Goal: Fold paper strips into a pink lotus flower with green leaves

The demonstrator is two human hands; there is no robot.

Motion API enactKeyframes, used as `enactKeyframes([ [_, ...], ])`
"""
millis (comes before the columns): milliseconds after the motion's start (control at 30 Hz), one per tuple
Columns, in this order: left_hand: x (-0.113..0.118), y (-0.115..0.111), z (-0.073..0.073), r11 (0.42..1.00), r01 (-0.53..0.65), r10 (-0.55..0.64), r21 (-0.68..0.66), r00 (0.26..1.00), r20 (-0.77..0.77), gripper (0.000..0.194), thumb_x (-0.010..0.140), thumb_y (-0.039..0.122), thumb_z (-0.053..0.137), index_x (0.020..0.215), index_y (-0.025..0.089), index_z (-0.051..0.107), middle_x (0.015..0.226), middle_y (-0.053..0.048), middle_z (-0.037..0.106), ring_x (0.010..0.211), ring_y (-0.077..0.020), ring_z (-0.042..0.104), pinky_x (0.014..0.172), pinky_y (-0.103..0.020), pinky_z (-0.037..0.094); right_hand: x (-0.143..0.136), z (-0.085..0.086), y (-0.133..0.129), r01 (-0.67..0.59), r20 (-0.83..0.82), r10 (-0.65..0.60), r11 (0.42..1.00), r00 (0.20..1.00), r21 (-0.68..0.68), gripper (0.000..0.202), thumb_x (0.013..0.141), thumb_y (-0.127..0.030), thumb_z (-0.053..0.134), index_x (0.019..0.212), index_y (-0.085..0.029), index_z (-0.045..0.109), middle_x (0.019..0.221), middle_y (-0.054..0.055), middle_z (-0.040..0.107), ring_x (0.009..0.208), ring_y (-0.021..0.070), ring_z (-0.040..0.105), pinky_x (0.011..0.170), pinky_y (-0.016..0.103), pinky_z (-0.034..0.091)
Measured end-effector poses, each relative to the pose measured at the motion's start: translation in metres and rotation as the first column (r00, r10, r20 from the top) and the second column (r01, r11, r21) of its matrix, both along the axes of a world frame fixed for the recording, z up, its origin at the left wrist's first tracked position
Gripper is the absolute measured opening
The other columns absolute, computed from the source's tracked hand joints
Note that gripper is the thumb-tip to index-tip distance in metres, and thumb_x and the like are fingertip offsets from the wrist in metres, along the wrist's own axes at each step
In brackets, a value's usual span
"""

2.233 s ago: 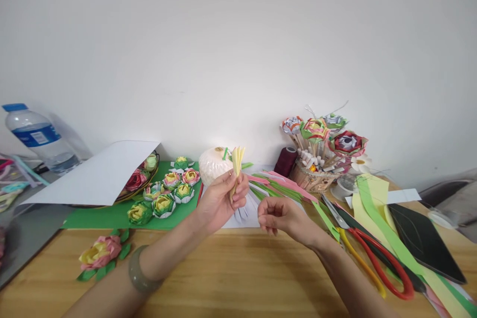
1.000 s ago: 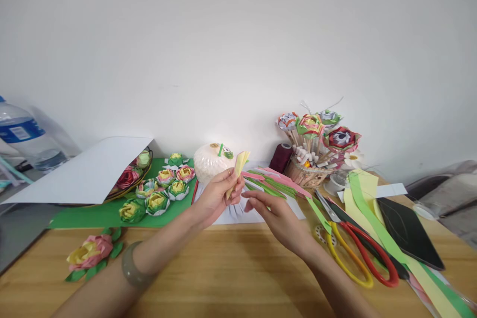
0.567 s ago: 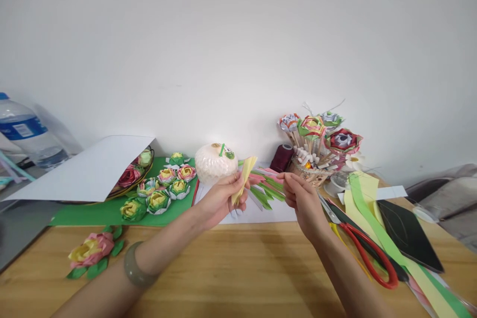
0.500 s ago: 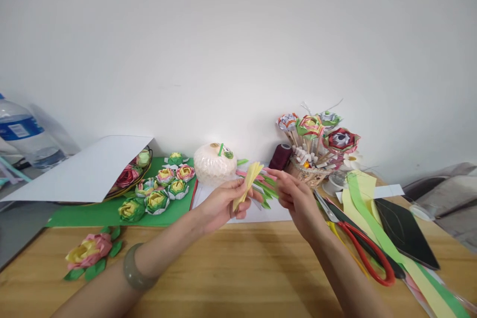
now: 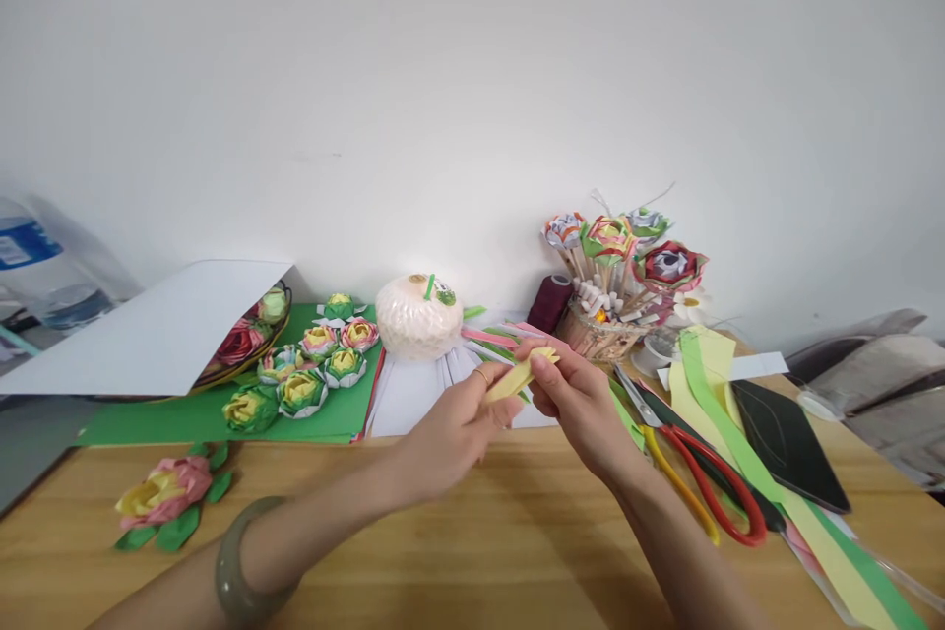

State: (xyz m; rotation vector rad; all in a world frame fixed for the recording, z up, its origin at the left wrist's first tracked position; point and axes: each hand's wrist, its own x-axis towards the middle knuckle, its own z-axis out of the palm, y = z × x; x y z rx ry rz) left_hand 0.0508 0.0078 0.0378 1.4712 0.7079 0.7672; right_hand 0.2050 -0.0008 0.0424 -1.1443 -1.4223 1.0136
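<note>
A folded bundle of yellow paper (image 5: pixel 511 382) is held between both hands above the wooden table. My left hand (image 5: pixel 465 418) grips its lower left end, fingers closed around it. At its upper right end, my right hand (image 5: pixel 568 389) pinches the paper between thumb and fingers. Just behind the hands lie pink and green paper strips (image 5: pixel 491 340) on white paper sheets (image 5: pixel 406 399). A white, textured round object (image 5: pixel 418 317) with a small green piece on top stands behind my left hand.
Scissors with red and yellow handles (image 5: pixel 683 463) lie at right beside paper strips (image 5: pixel 727 423) and a black flat device (image 5: pixel 789 443). Behind stand a basket of paper flowers (image 5: pixel 601 330) and a dark thread spool (image 5: pixel 550 303). Several paper flowers (image 5: pixel 301 394) sit on green card; a pink-yellow flower (image 5: pixel 162 492) lies front left.
My right hand has come in to the left and taken hold of the yellow paper's upper end. The bundle now lies more level between both hands. The view has shifted slightly.
</note>
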Motion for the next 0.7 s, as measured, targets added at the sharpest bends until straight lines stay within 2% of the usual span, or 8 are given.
enactKeyframes([
  [100, 0.000, -0.005, 0.001, 0.969, -0.101, 0.109, 0.225, 0.994, -0.024, 0.020, 0.087, 0.030, 0.042, 0.080, 0.019, 0.057, 0.068, 0.000, 0.048, 0.060, -0.0121, 0.041, 0.058, -0.024, 0.030, -0.001, 0.001, -0.002, 0.011, 0.024, -0.011, 1.000, 1.000, 0.011, 0.037, 0.083, -0.052, 0.045, 0.089, -0.017, 0.056, 0.055, -0.006, 0.031, 0.045, 0.0084, 0.025, 0.041, 0.022, 0.019],
  [200, 0.000, -0.007, 0.001, 0.948, -0.142, 0.156, 0.287, 0.987, -0.029, 0.024, 0.088, 0.026, 0.038, 0.071, 0.019, 0.053, 0.066, 0.001, 0.046, 0.063, -0.0133, 0.042, 0.061, -0.025, 0.029, -0.002, 0.000, -0.002, 0.018, 0.061, -0.020, 0.999, 0.998, 0.039, 0.035, 0.085, -0.051, 0.044, 0.092, -0.019, 0.056, 0.058, -0.004, 0.036, 0.046, 0.0087, 0.026, 0.041, 0.023, 0.020],
  [367, -0.001, -0.003, -0.001, 0.973, -0.144, 0.149, 0.180, 0.989, -0.018, 0.029, 0.089, 0.030, 0.036, 0.064, 0.019, 0.046, 0.060, 0.002, 0.040, 0.055, -0.0112, 0.035, 0.055, -0.025, 0.027, -0.004, -0.002, -0.002, 0.006, 0.072, -0.011, 0.997, 0.997, 0.071, 0.031, 0.086, -0.049, 0.043, 0.086, -0.020, 0.054, 0.054, -0.006, 0.031, 0.045, 0.0086, 0.025, 0.041, 0.023, 0.020],
  [500, -0.002, 0.005, -0.002, 0.999, -0.032, 0.032, 0.032, 0.999, 0.000, 0.028, 0.088, 0.035, 0.036, 0.077, 0.018, 0.055, 0.062, 0.002, 0.045, 0.048, -0.0104, 0.035, 0.048, -0.024, 0.027, -0.006, -0.002, -0.001, 0.043, 0.087, -0.047, 0.998, 0.995, 0.042, 0.033, 0.085, -0.050, 0.043, 0.086, -0.019, 0.054, 0.052, -0.007, 0.029, 0.044, 0.0090, 0.025, 0.041, 0.023, 0.019],
  [533, -0.003, 0.007, -0.001, 0.997, -0.040, 0.040, 0.061, 0.999, -0.006, 0.026, 0.088, 0.035, 0.038, 0.086, 0.019, 0.058, 0.066, 0.000, 0.049, 0.052, -0.0118, 0.040, 0.050, -0.024, 0.030, -0.006, -0.002, 0.000, 0.056, 0.100, -0.060, 0.998, 0.993, 0.037, 0.034, 0.085, -0.050, 0.043, 0.086, -0.018, 0.055, 0.051, -0.007, 0.029, 0.044, 0.0091, 0.026, 0.040, 0.023, 0.020],
  [600, -0.003, 0.009, -0.002, 0.964, -0.128, 0.136, 0.234, 0.991, -0.016, 0.025, 0.084, 0.032, 0.047, 0.102, 0.020, 0.059, 0.078, -0.004, 0.057, 0.069, -0.0170, 0.050, 0.060, -0.026, 0.036, -0.006, -0.001, 0.001, 0.089, 0.124, -0.093, 0.995, 0.988, 0.041, 0.034, 0.085, -0.050, 0.043, 0.088, -0.018, 0.056, 0.050, -0.007, 0.029, 0.044, 0.0093, 0.026, 0.041, 0.023, 0.020],
  [667, -0.003, 0.009, -0.004, 0.867, -0.201, 0.248, 0.457, 0.968, -0.044, 0.032, 0.079, 0.030, 0.055, 0.110, 0.021, 0.058, 0.088, -0.007, 0.060, 0.085, -0.0218, 0.051, 0.071, -0.028, 0.037, -0.005, -0.002, 0.001, 0.116, 0.155, -0.123, 0.992, 0.980, 0.052, 0.033, 0.086, -0.048, 0.042, 0.087, -0.018, 0.056, 0.049, -0.007, 0.028, 0.044, 0.0096, 0.027, 0.041, 0.023, 0.022],
  [700, -0.002, 0.008, -0.006, 0.816, -0.194, 0.284, 0.545, 0.955, -0.085, 0.033, 0.078, 0.031, 0.057, 0.110, 0.022, 0.058, 0.089, -0.008, 0.060, 0.088, -0.0231, 0.050, 0.074, -0.030, 0.036, -0.005, -0.002, 0.001, 0.128, 0.176, -0.137, 0.990, 0.975, 0.059, 0.032, 0.086, -0.047, 0.042, 0.085, -0.018, 0.057, 0.049, -0.007, 0.029, 0.044, 0.0097, 0.028, 0.041, 0.023, 0.023],
])
